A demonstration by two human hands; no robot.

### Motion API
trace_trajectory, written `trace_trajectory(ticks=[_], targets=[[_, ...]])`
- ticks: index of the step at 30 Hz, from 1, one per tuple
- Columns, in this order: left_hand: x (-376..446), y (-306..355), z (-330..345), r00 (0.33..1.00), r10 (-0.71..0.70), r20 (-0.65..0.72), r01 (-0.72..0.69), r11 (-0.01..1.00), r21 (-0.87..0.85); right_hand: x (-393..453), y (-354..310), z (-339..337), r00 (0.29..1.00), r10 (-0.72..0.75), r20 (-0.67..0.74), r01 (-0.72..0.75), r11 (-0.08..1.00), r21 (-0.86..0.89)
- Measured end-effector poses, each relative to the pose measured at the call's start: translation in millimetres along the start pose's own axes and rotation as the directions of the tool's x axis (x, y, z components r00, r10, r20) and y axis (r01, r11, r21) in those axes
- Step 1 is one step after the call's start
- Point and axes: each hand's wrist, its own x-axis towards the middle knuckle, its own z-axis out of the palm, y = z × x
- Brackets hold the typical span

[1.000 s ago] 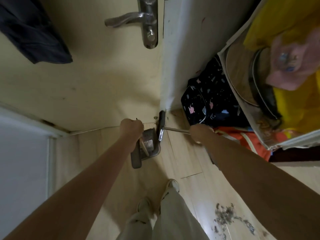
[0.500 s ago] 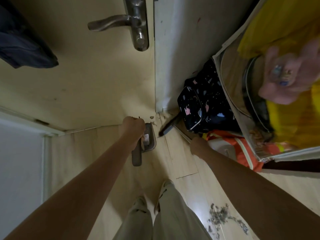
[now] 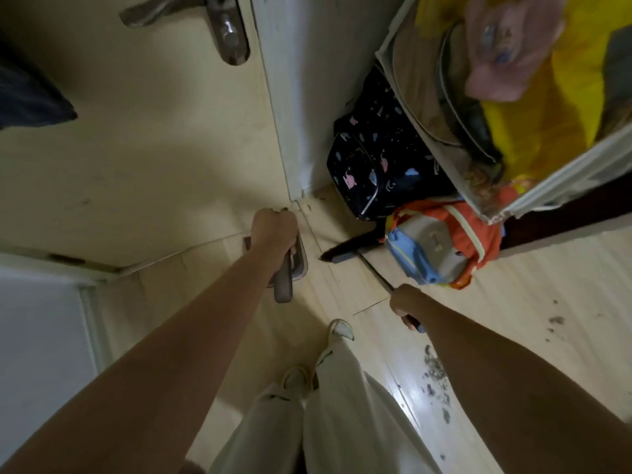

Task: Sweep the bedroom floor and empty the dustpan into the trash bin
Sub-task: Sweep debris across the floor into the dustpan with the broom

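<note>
Both hands grip: left hand (image 3: 273, 230) curled around the dustpan (image 3: 293, 265), right hand (image 3: 406, 302) clasping the broom (image 3: 349, 249) beside it.

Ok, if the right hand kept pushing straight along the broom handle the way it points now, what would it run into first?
Probably the broom head, which sits at the far end of the handle held by the right hand. Just past it are the orange backpack and the dark patterned bag; depth is hard to judge.

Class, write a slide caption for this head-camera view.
Left hand grips dustpan, right hand holds broom beside backpacks.
</note>
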Motion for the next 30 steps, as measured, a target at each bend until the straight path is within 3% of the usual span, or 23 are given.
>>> trace_trajectory(ticks=[2,5,9,13,18,22,30], targets=[[-10.7,-6.3,0.9,0.998,0.05,0.049,-0.053,0.996,0.065,-12.3,24.8,19.8,1.0,0.023,-0.007,-0.024,0.984,-0.177],[-22.4,-22.4,-1.8,0.992,0.098,0.077,-0.107,0.986,0.124,-31.3,60.3,44.1,0.998,0.064,0.024,-0.054,0.957,-0.285],[-41.9,-29.2,-9.6,0.978,0.143,0.151,-0.172,0.964,0.201,-66.1,100.0,63.5,0.989,0.049,-0.14,-0.055,0.998,-0.044],[-57.4,-35.4,-5.8,0.969,0.159,0.191,-0.201,0.952,0.232,-74.7,124.4,86.3,0.978,0.087,-0.192,-0.07,0.993,0.093],[-75.5,-48.1,13.6,0.957,0.188,0.221,-0.25,0.92,0.301,-56.7,117.7,103.0,0.965,-0.016,-0.263,0.025,0.999,0.032],[-91.4,-62.9,32.9,0.95,0.215,0.225,-0.284,0.896,0.343,-47.0,132.3,123.9,0.978,-0.015,-0.209,0.01,1.0,-0.025],[-154.5,-76.9,76.3,0.944,0.236,0.23,-0.309,0.877,0.368,-70.0,261.9,152.4,0.972,0.125,-0.199,-0.118,0.992,0.05]])
